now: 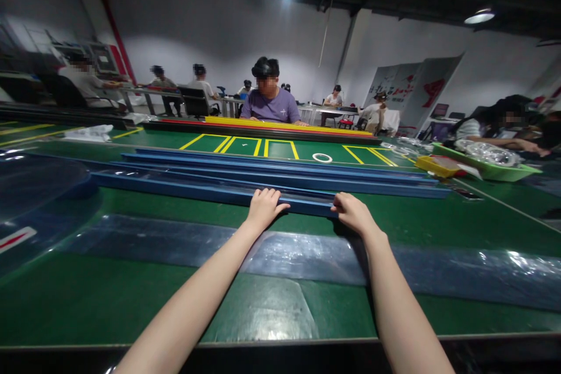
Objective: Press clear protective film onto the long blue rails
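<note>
My left hand (264,209) lies over the front edge of a long blue channel strip (193,191), fingers curled onto it and thumb stretched out to the right. At the strip's right end my right hand (353,213) is closed, its bent fingers gripping the end; the fingertips are partly hidden. Clear film seems to show inside the channel. More long blue strips (385,184) lie just behind it. Beneath my forearms a wide band of clear plastic film (307,257) runs across the green table (144,304).
A large clear plastic sheet (39,198) lies at the left. Farther back are a white tape ring (322,158), yellow, red and black strips (289,127), and a green tray (504,169) of clear-wrapped items. A person in a purple shirt (272,106) sits opposite.
</note>
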### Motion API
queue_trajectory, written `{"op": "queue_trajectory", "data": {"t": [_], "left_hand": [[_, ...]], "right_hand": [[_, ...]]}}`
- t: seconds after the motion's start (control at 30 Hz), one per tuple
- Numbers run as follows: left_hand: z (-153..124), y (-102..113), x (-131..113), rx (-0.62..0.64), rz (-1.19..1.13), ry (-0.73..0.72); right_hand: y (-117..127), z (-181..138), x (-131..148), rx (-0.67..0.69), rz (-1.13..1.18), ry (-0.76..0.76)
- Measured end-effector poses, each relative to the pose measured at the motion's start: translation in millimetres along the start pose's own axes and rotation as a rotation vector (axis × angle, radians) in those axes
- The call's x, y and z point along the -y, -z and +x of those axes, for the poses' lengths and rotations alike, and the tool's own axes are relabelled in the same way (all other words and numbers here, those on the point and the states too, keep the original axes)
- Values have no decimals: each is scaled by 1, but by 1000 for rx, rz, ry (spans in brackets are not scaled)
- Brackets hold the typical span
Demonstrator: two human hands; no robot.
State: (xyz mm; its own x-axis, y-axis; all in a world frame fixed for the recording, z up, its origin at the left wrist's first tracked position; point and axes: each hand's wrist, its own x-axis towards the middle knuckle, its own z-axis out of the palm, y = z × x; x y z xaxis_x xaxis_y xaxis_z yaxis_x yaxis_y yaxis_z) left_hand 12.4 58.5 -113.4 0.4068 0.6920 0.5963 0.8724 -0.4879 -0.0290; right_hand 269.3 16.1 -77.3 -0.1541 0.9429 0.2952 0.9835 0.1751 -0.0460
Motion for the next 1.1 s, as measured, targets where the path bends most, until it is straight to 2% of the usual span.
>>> {"op": "queue_trajectory", "data": {"t": [0.3, 0.67, 0.93, 1.1], "left_hand": [[0, -1, 1, 14, 34, -22], [1, 1, -1, 39, 49, -13], [1, 1, 0, 34, 50, -14], [1, 3, -1, 40, 30, -20]], "right_hand": [[8, 0, 8, 12, -15, -38], [-4, 7, 28, -19, 112, 92], [-9, 8, 27, 48, 55, 29], [-7, 7, 29, 55, 47, 43]]}}
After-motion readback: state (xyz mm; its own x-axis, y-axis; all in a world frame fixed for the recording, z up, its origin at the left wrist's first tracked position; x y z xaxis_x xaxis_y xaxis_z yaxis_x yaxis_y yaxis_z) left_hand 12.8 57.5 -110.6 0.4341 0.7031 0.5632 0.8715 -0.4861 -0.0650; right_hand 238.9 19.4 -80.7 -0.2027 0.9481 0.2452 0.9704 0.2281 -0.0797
